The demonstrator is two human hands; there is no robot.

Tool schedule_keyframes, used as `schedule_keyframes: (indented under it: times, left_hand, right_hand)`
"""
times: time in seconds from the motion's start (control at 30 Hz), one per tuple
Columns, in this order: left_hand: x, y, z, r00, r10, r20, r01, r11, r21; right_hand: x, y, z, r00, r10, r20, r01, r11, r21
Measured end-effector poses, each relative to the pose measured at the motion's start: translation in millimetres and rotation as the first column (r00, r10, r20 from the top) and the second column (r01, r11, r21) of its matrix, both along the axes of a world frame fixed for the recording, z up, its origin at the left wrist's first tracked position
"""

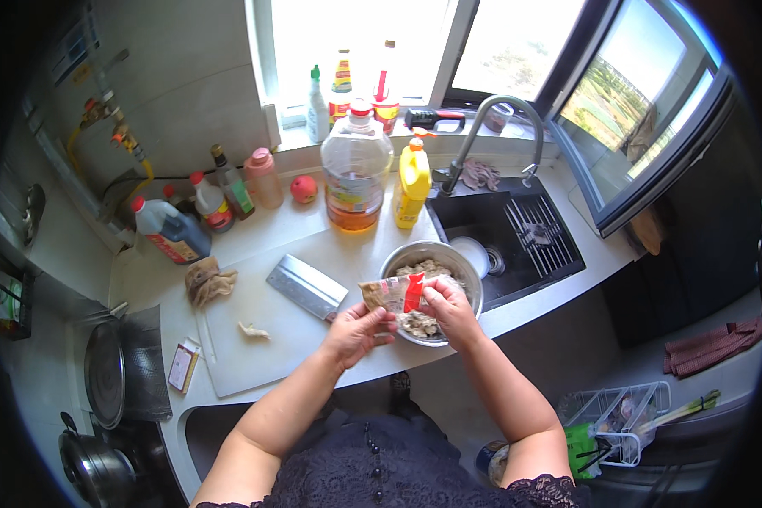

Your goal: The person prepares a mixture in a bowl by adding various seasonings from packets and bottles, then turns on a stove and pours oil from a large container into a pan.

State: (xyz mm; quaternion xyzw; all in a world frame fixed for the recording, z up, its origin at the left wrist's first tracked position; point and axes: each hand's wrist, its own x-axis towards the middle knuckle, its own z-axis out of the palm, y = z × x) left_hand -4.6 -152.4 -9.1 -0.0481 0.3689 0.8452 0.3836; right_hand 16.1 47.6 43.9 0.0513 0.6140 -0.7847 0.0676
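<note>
A small seasoning packet point(390, 294), clear with a red end and brown contents, is held between my two hands above a metal bowl point(388, 261). My left hand point(360, 330) pinches its lower left part, and my right hand point(446, 306) grips the red end. Inside the bowl lies a lumpy, pale brown minced mixture point(419, 325). To the left, a cleaver point(308, 286) rests on a white cutting board point(241, 362). A small pale food piece point(254, 331) lies on the same board.
A large oil jug point(355, 171) and a yellow pump bottle point(413, 184) stand behind the bowl. The black sink point(514, 289) is at the right, with a curved faucet point(505, 101). Sauce bottles point(171, 232), a red apple point(304, 189) and a crumpled brown bag point(208, 281) are further left.
</note>
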Motion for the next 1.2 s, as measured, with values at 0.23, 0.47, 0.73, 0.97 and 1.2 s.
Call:
schedule_keyframes:
  times: [0.23,0.47,0.73,0.97,1.2]
  left_hand:
    - [-42,51,8,0.951,0.045,-0.306,-0.147,0.935,-0.321]
    - [-59,95,0,0.817,-0.06,-0.574,-0.279,0.829,-0.485]
    - [-65,109,0,0.494,-0.337,-0.801,-0.483,0.66,-0.576]
    - [-67,117,-4,0.594,-0.163,-0.788,-0.358,0.823,-0.44]
    - [-63,109,4,0.795,-0.203,-0.571,-0.205,0.796,-0.569]
  right_hand:
    - [-28,88,-34,0.88,0.087,-0.468,0.285,0.691,0.665]
    - [-43,127,-51,0.975,-0.029,-0.22,0.135,0.865,0.483]
    - [-59,143,-45,0.945,0.28,-0.17,-0.082,0.705,0.705]
    - [-66,133,-46,0.967,0.236,-0.097,-0.093,0.681,0.727]
    - [-66,127,-46,0.98,0.199,0.014,-0.129,0.582,0.803]
